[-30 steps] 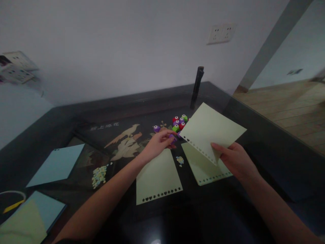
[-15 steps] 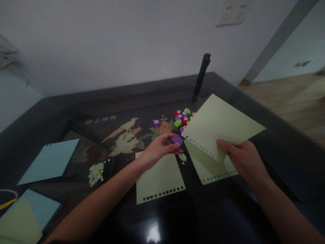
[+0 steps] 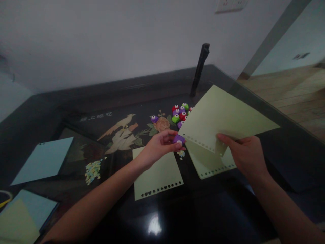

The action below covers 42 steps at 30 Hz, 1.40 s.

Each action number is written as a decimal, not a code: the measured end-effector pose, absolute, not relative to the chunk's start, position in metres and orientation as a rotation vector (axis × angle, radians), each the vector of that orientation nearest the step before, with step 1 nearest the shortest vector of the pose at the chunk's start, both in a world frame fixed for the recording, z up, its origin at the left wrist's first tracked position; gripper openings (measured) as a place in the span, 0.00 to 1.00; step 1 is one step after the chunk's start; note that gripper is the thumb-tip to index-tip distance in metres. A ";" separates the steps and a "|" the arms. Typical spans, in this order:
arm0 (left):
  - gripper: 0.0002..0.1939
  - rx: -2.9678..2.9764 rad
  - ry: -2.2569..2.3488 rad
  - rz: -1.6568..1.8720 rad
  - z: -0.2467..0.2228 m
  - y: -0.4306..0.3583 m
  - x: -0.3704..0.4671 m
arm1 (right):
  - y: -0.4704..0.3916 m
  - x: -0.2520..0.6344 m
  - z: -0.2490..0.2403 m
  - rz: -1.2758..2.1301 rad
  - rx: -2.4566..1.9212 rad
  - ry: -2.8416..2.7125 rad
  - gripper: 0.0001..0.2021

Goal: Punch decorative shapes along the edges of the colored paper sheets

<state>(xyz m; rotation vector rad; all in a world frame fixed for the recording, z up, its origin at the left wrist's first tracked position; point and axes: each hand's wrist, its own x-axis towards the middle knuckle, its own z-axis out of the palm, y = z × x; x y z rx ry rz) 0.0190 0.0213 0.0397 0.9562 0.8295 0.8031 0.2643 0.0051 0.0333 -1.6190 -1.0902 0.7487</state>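
Purple punch (image 3: 178,139), pale green sheet (image 3: 228,117), black glossy table (image 3: 122,222)

Single head-worn camera, facing forward and down over dark table (image 3: 203,206) toward wall (image 3: 114,40); left hand (image 3: 159,147), right hand (image 3: 247,156) near.

From here I can't see whether the purple punch (image 3: 178,139) grips the raised sheet (image 3: 225,118); the left hand's (image 3: 162,147) fingers partly cover the punch. The raised sheet hides some of the right hand's (image 3: 247,154) fingers, parts of the sheets beneath (image 3: 200,161) and some far punches (image 3: 182,114). Its row of holes is too faint for me to read. My view cuts off the far wall socket (image 3: 230,5) and the near-left yellow-green sheet (image 3: 17,220).
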 end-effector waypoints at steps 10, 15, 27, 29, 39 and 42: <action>0.12 1.035 0.894 0.787 0.042 0.021 0.019 | 0.003 0.262 0.036 0.717 -1.612 -1.183 0.06; 0.12 1.026 0.903 0.778 0.039 0.023 0.018 | 0.003 0.265 0.035 0.705 -1.629 -1.228 0.08; 0.12 0.973 0.921 0.772 0.027 0.024 0.018 | 0.006 0.269 0.033 0.739 -1.598 -1.325 0.09; 0.14 0.965 0.926 0.758 0.026 0.024 0.018 | 0.008 0.271 0.030 0.761 -1.596 -1.320 0.09; 0.16 0.956 0.962 0.752 0.022 0.024 0.019 | 0.011 0.271 0.026 0.864 -1.589 -1.276 0.10; 0.17 0.956 0.968 0.751 0.021 0.025 0.019 | 0.012 0.271 0.025 0.862 -1.600 -1.286 0.10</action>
